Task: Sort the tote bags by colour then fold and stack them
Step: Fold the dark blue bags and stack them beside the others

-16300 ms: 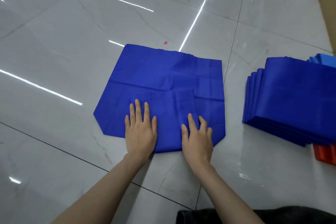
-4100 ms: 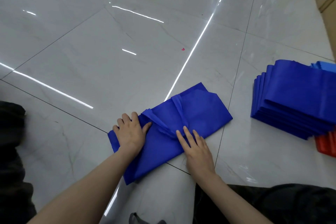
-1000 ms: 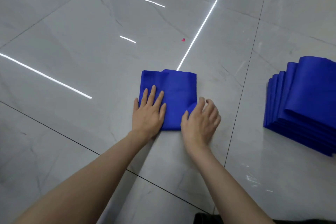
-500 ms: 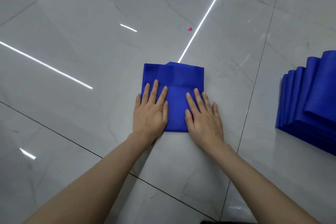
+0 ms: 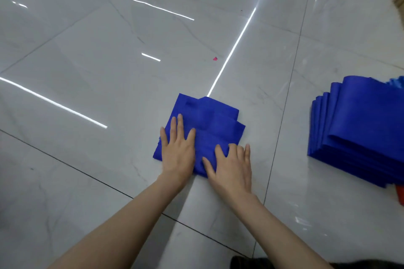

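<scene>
A royal-blue tote bag (image 5: 209, 122), folded into a small rectangle, lies on the glossy tiled floor at the centre. My left hand (image 5: 178, 148) presses flat on its left half with straight fingers. My right hand (image 5: 231, 166) lies on its near right corner, fingers slightly bent, touching the cloth. To the right sits a stack of folded royal-blue tote bags (image 5: 360, 131), apart from both hands.
A lighter blue bag (image 5: 396, 82) peeks out behind the stack, and a red bag (image 5: 400, 196) shows at its near right corner. A small pink scrap (image 5: 215, 58) lies on the floor (image 5: 87, 72) beyond the folded bag. Dark cloth (image 5: 251, 263) shows at the bottom edge.
The bag went from spread flat to a long strip to a small folded rectangle. In the last half second my right hand slid to the bag's near right corner; the left stayed flat.
</scene>
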Motion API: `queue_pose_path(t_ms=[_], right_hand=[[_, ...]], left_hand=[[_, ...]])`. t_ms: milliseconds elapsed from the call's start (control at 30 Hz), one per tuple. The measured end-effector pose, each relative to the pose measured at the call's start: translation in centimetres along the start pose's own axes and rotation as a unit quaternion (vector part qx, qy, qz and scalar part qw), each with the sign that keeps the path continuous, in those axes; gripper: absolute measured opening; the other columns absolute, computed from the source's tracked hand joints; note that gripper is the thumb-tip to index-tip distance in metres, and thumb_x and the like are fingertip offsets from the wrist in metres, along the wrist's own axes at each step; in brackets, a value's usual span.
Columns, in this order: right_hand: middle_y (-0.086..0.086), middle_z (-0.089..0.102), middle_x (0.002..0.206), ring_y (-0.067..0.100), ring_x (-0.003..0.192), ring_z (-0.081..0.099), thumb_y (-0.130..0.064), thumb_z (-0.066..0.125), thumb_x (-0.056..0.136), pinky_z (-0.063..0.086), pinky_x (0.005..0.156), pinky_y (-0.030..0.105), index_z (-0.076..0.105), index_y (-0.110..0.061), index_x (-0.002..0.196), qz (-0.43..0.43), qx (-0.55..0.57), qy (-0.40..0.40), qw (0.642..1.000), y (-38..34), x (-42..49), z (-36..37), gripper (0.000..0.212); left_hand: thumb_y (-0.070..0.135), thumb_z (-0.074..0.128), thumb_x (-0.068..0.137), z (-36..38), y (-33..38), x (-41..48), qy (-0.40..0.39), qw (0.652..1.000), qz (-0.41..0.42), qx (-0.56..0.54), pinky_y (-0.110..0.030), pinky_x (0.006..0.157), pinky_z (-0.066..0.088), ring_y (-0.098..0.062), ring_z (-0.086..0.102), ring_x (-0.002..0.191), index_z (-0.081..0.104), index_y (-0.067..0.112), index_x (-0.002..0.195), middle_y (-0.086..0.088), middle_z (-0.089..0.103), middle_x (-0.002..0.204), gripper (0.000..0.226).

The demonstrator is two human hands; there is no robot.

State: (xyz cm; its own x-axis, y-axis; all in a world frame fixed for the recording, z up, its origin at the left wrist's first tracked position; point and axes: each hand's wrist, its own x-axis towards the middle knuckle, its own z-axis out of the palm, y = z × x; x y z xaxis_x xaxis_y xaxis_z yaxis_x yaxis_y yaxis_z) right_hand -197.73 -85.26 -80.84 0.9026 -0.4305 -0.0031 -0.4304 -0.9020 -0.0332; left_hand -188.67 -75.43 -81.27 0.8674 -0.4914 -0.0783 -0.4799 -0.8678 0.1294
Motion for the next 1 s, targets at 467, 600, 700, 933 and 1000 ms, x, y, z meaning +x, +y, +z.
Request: queue_pose_path(t_ms=[467,600,700,933,1000], right_hand=[[0.015,0.014,0.156,0.032,0.143,0.009,-0.053,0.021,0.098,0.001,0.116,0.046,0.004,-0.021,0.152,-0.06,0.0,-0.056,0.997,0.8,11.5,0.3,0.065],[0.015,0.043,0.129,0.03,0.115,0.04,-0.063,0.029,0.092,0.027,0.103,0.039,0.025,-0.016,0.146,-0.023,0.002,-0.034,0.999,1.1,11.3,0.1,0.071],[0.012,0.051,0.114,0.029,0.101,0.048,-0.072,0.032,0.086,0.035,0.088,0.036,0.042,-0.014,0.129,0.071,0.001,-0.048,0.996,2.4,8.3,-0.7,0.074],[0.007,0.061,0.112,0.026,0.098,0.057,-0.065,0.026,0.089,0.039,0.085,0.037,0.039,-0.01,0.137,0.153,0.026,-0.061,0.986,4.4,-2.1,-0.2,0.074],[0.014,0.057,0.117,0.03,0.104,0.053,-0.057,0.032,0.091,0.04,0.092,0.044,0.042,-0.006,0.137,0.145,0.009,0.005,0.989,4.2,-3.3,0.0,0.069]], left_hand=[[0.059,0.008,0.087,2.8,-0.9,-2.2,0.031,0.99,-0.08,-0.112,-0.048,0.114,0.008,-0.03,0.005,0.145,0.022,0.028,0.148,-0.014,0.007,0.157,0.07],[0.054,0.019,0.092,3.1,-1.9,-2.4,0.052,0.993,-0.062,-0.087,-0.052,0.111,0.016,-0.031,0.014,0.143,0.032,0.025,0.145,-0.016,0.019,0.155,0.062],[0.05,0.022,0.095,2.8,-2.5,-3.0,0.072,0.989,-0.095,-0.084,-0.052,0.112,0.011,-0.028,0.011,0.142,0.034,0.023,0.145,-0.016,0.02,0.155,0.058],[0.037,0.024,0.096,2.5,-0.1,-4.9,0.06,0.989,-0.062,-0.123,-0.052,0.103,0.034,-0.032,0.038,0.134,0.049,0.01,0.135,-0.015,0.035,0.149,0.054],[0.039,0.022,0.096,3.1,0.0,-5.5,0.047,0.99,-0.061,-0.12,-0.052,0.104,0.033,-0.032,0.035,0.136,0.044,0.01,0.139,-0.015,0.031,0.15,0.056]])
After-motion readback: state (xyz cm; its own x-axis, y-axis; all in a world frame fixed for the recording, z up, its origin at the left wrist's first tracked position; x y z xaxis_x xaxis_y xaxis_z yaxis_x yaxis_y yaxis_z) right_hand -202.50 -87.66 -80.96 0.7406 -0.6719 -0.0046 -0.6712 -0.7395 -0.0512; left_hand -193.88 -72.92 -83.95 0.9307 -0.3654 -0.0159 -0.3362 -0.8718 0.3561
